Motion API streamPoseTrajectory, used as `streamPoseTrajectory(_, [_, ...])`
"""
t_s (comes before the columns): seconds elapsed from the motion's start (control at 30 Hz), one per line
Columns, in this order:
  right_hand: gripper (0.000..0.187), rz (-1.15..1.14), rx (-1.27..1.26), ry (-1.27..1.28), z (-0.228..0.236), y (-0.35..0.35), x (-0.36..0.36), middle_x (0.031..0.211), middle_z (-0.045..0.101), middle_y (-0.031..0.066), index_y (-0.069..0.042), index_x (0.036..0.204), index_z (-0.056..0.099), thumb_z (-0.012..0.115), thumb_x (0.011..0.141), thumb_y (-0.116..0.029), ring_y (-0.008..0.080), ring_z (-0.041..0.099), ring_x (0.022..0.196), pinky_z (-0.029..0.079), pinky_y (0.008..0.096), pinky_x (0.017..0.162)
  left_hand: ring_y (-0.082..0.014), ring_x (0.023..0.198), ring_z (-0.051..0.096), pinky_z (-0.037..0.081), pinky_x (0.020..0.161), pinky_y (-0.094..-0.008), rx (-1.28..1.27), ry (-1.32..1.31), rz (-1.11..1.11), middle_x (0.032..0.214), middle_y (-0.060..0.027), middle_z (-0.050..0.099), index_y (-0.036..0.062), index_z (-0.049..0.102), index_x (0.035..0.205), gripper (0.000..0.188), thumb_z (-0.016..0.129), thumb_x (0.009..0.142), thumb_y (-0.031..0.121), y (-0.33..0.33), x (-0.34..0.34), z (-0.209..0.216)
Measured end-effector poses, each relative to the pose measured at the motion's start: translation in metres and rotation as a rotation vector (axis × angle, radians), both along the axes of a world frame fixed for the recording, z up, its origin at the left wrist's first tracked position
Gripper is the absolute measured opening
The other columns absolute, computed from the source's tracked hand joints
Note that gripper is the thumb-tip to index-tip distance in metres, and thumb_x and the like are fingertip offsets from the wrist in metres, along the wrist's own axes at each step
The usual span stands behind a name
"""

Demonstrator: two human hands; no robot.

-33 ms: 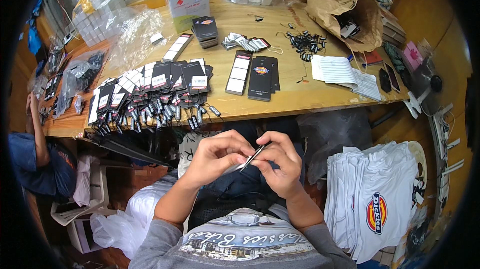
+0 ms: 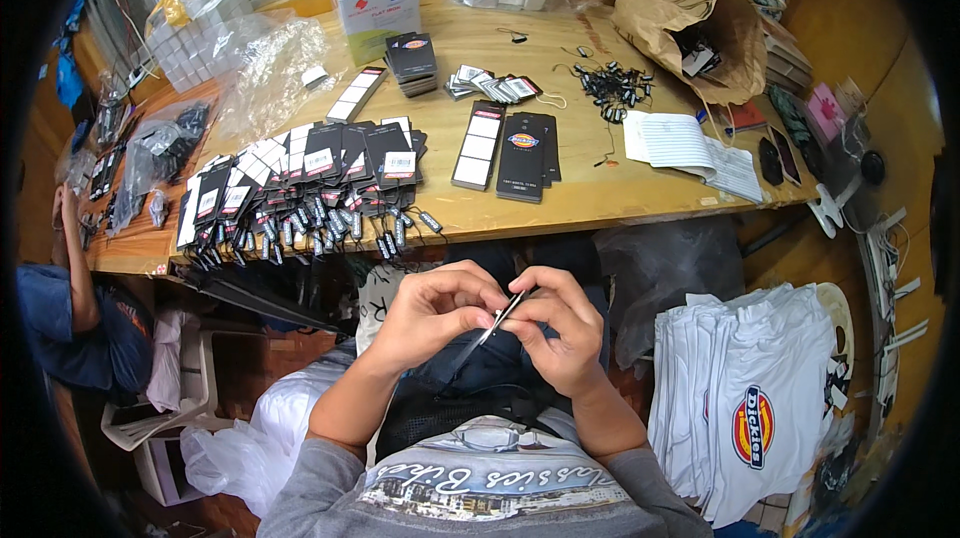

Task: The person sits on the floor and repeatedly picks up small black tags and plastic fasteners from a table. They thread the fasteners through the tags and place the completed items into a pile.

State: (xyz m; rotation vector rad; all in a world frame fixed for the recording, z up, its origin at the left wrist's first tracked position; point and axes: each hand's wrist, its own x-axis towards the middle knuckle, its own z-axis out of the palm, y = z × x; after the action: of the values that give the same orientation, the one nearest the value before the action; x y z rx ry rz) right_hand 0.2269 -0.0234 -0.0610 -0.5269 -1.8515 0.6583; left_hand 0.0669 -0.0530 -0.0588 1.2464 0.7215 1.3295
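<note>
My left hand (image 2: 430, 316) and my right hand (image 2: 562, 330) meet in front of my chest, both with pinched fingers. Between them is a thin dark hang tag (image 2: 488, 334), turned nearly edge-on and slanting down to the left. A small pale bit shows at the fingertips, too small to name. Beyond my hands, at the table's front edge, lies a spread pile of black-and-white hang tags (image 2: 345, 153) with black strings and small seals (image 2: 325, 236) hanging over the edge. Two neat stacks, white-panelled tags (image 2: 477, 145) and black tags (image 2: 522, 160), lie side by side to its right.
On the table (image 2: 580, 203) are a carton (image 2: 372, 18), stacked black tags (image 2: 412, 66), barcode tags (image 2: 492, 86), loose black strings (image 2: 612, 88), a notebook (image 2: 668, 143) and a paper bag (image 2: 685, 23). White shirts (image 2: 735, 398) hang at right. Another person's arm (image 2: 78, 263) is at far left.
The hang tag has tilted slightly between my fingers, and more of it shows toward the lower left. My hands have hardly moved.
</note>
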Motion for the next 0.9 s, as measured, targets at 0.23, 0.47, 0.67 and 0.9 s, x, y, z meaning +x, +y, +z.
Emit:
streamPoseTrajectory(0.23, [0.014, 0.001, -0.043, 0.026, -0.002, 0.000, -0.001, 0.085, 0.052, 0.0104, 0.000, 0.069, 0.055, 0.067, 0.063, -0.004, 0.0129, 0.055, 0.059, 0.043, 0.0230, 0.051, -0.0115, 0.070, 0.049, 0.039, 0.062, -0.0211, -0.012, -0.041, 0.191, 0.076, -0.0077, 0.053, -0.0023, 0.055, 0.071, 0.004, 0.058, 0.071, 0.000, -0.001, 0.017, -0.008])
streamPoseTrajectory(0.47, [0.010, 0.005, -0.272, -0.085, 0.002, 0.006, 0.014, 0.080, 0.049, 0.0082, 0.000, 0.072, 0.055, 0.064, 0.067, -0.002, 0.0117, 0.051, 0.060, 0.040, 0.0220, 0.049, -0.0149, 0.064, 0.050, 0.040, 0.059, -0.0228, 0.300, 0.387, 0.529, 0.073, -0.0092, 0.052, -0.0019, 0.047, 0.072, 0.005, 0.051, 0.074, -0.002, 0.003, 0.008, -0.003])
streamPoseTrajectory(0.67, [0.030, 0.087, -0.402, -0.101, 0.010, 0.001, 0.015, 0.061, 0.051, 0.0042, -0.004, 0.096, 0.052, 0.062, 0.068, 0.001, 0.0083, 0.047, 0.052, 0.039, 0.0198, 0.046, -0.0181, 0.062, 0.051, 0.041, 0.059, -0.0242, 0.334, 0.542, 0.326, 0.072, -0.0100, 0.051, -0.0023, 0.046, 0.073, 0.006, 0.051, 0.072, -0.005, 0.000, 0.010, 0.005])
streamPoseTrajectory(0.9, [0.022, 0.233, -0.174, -0.235, 0.000, 0.014, 0.020, 0.072, 0.058, 0.0082, -0.003, 0.089, 0.053, 0.060, 0.069, 0.000, 0.0183, 0.057, 0.062, 0.044, 0.0260, 0.056, -0.0147, 0.068, 0.053, 0.044, 0.062, -0.0247, -0.041, 0.064, 0.141, 0.075, -0.0090, 0.053, 0.0025, 0.043, 0.080, 0.009, 0.045, 0.084, 0.011, -0.006, 0.004, 0.003])
